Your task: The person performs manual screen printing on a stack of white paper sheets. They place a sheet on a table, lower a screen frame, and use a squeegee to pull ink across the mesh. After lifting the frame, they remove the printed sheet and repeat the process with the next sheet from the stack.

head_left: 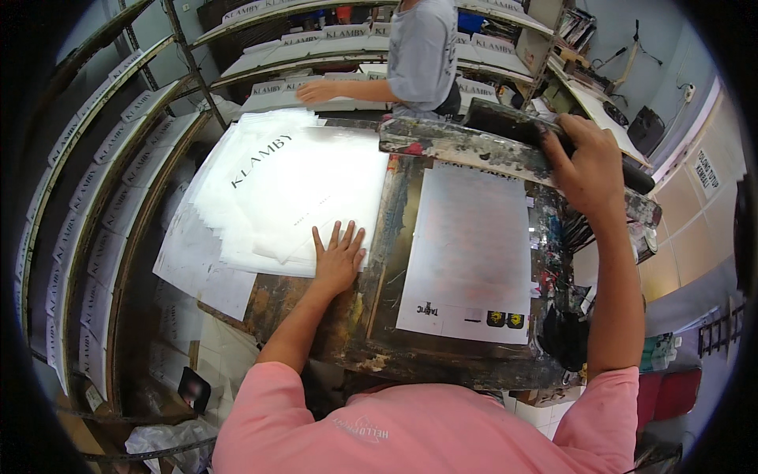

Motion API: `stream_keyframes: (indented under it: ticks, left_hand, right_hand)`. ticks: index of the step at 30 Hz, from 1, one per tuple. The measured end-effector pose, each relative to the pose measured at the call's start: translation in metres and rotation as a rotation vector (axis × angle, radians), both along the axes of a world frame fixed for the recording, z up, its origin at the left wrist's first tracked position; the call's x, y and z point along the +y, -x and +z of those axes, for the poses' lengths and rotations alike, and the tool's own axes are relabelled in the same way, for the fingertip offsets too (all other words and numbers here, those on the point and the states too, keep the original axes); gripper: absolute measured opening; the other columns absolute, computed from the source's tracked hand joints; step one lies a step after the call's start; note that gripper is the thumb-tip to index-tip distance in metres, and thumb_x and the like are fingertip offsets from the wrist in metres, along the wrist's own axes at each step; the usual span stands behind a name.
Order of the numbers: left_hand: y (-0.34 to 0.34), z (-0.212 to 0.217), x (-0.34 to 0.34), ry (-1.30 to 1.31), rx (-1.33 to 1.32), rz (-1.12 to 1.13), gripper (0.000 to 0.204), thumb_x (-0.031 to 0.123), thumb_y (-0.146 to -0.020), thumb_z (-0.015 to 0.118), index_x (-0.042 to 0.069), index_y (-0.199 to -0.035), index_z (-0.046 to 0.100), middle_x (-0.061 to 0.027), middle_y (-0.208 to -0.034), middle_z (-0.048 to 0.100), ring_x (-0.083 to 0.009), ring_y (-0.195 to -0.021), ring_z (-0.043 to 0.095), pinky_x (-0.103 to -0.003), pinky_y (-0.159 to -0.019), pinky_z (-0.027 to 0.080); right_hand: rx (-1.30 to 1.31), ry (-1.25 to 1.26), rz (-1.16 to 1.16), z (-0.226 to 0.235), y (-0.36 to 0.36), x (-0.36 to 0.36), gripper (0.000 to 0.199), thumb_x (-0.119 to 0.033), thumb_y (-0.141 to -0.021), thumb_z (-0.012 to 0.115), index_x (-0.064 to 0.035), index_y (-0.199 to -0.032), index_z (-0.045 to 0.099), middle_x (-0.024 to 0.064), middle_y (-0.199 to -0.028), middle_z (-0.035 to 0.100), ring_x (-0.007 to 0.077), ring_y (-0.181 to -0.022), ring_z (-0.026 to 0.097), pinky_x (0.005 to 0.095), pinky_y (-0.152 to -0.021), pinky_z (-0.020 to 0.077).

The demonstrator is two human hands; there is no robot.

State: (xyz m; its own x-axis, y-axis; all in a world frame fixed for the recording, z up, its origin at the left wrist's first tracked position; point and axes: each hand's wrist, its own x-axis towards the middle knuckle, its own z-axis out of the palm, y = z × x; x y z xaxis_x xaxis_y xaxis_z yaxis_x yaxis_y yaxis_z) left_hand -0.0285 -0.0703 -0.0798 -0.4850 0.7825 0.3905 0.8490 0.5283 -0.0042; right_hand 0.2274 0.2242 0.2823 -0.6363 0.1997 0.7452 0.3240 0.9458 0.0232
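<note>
My left hand (339, 259) lies with fingers spread on the near right corner of a pile of thin white printed sheets or bags (276, 197). My right hand (586, 166) grips the raised edge of a paint-stained wooden screen-printing frame (474, 146). A dark bar, perhaps a squeegee (509, 122), lies along that frame, partly covered by the hand. To the right of the pile, a white sheet (470, 245) with small printed marks along its near end lies flat on the dark, paint-smeared board (387, 312).
Racks of printed white pieces stand at the left (134, 174) and back (316, 59). Beyond the table a person in a grey shirt (422, 55) reaches left toward the back rack. A side bench (592, 103) stands far right; a plastic bag (170, 438) lies lower left.
</note>
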Motion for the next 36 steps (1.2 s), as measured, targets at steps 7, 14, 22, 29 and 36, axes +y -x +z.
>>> stream_keyframes:
  ticks: [7, 14, 22, 29, 36]
  left_hand:
    - [0.014, 0.069, 0.037, 0.026, -0.556, 0.066, 0.055, 0.036, -0.118, 0.027, 0.006, -0.155, 0.054, -0.0143, -0.158, 0.057, -0.0370, -0.148, 0.050, -0.078, -0.123, -0.003]
    - [-0.145, 0.048, 0.108, 0.177, -0.351, -0.415, 0.106, 0.085, -0.085, 0.061, 0.013, -0.162, 0.048, -0.0245, -0.172, 0.032, -0.0494, -0.159, 0.025, -0.073, -0.126, 0.009]
    - [-0.227, 0.041, 0.189, 0.135, -0.368, -0.755, 0.128, 0.095, -0.065, 0.070, 0.012, -0.161, 0.049, -0.0257, -0.173, 0.026, -0.0496, -0.161, 0.017, -0.073, -0.126, 0.005]
    - [-0.247, 0.034, 0.201, 0.092, -0.441, -0.782, 0.123, 0.096, -0.066, 0.066, 0.013, -0.156, 0.055, -0.0272, -0.169, 0.033, -0.0515, -0.158, 0.023, -0.077, -0.125, 0.000]
    - [-0.250, 0.030, 0.201, 0.078, -0.481, -0.753, 0.124, 0.088, -0.064, 0.077, 0.015, -0.159, 0.050, -0.0212, -0.174, 0.027, -0.0485, -0.160, 0.020, -0.077, -0.125, 0.006]
  right_hand:
    - [-0.101, 0.011, -0.066, 0.007, 0.001, 0.000, 0.041, -0.040, -0.096, 0.070, 0.0008, -0.094, 0.071, 0.0193, -0.091, 0.071, 0.0401, -0.092, 0.067, 0.0502, -0.083, 0.0450]
    - [-0.027, -0.016, -0.036, -0.007, 0.000, 0.007, 0.046, -0.046, -0.097, 0.069, -0.0005, -0.100, 0.075, 0.0188, -0.097, 0.073, 0.0369, -0.096, 0.070, 0.0473, -0.086, 0.0476]
    - [-0.259, 0.167, 0.014, 0.038, -0.020, -0.001, 0.064, -0.046, -0.107, 0.052, 0.0003, -0.066, 0.068, 0.0213, -0.066, 0.068, 0.0366, -0.070, 0.071, 0.0505, -0.076, 0.0557]
    - [-0.138, 0.047, 0.171, 0.027, -0.024, 0.024, 0.062, -0.047, -0.105, 0.053, 0.0009, -0.070, 0.070, 0.0230, -0.071, 0.070, 0.0389, -0.074, 0.071, 0.0502, -0.076, 0.0557]
    - [-0.099, -0.016, 0.248, 0.031, -0.015, 0.031, 0.061, -0.048, -0.104, 0.053, 0.0014, -0.074, 0.072, 0.0246, -0.076, 0.072, 0.0412, -0.078, 0.072, 0.0498, -0.077, 0.0558]
